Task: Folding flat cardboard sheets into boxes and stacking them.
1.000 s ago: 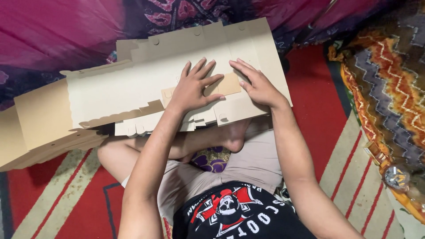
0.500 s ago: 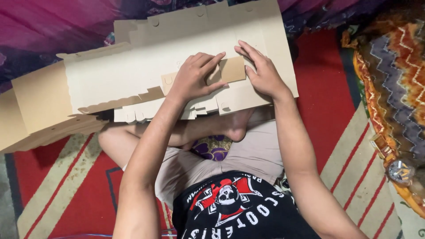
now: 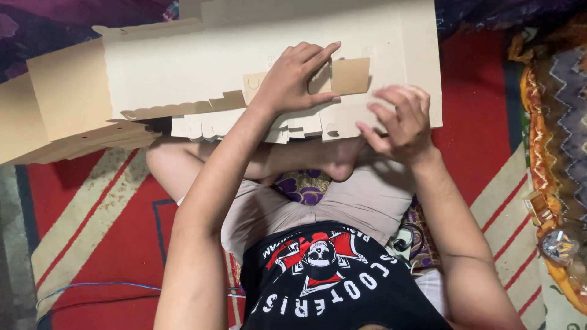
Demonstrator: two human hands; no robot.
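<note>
Flat cardboard sheet (image 3: pixel 202 67), pale grey-white, spans the upper part of the frame, resting over the person's crossed legs (image 3: pixel 202 171). Small brown cardboard flap (image 3: pixel 350 75) sits on it, upper centre. Lower edge of the sheet has a row of cut tabs (image 3: pixel 208 126), stacked in layers.

Left hand (image 3: pixel 293 79), upper centre: palm down, pressed flat on the sheet, fingers spread and stretched toward the flap, fingertips touching or just over its left edge. Nothing held, grip wide.

Right hand (image 3: pixel 397 119), centre right: at the sheet's lower right edge, fingers curled and half closed, thumb pointing left. It blurs, so cannot tell whether it pinches the edge or only touches it.

A second, browner cardboard piece (image 3: pixel 67 101) juts out at the left edge of the frame, partly under the sheet.

Underneath: red rug with cream stripes (image 3: pixel 98 214) on the floor. Purple patterned cushion (image 3: pixel 302 186) shows between the legs. Person wears beige shorts (image 3: pixel 367 198) and a black printed shirt (image 3: pixel 330 275). Zigzag-patterned cloth (image 3: pixel 565 104) along the right edge; a small round metal thing (image 3: pixel 557 244) lies on it, lower right. Thin blue cord (image 3: pixel 98 287) lies on the rug, lower left.
</note>
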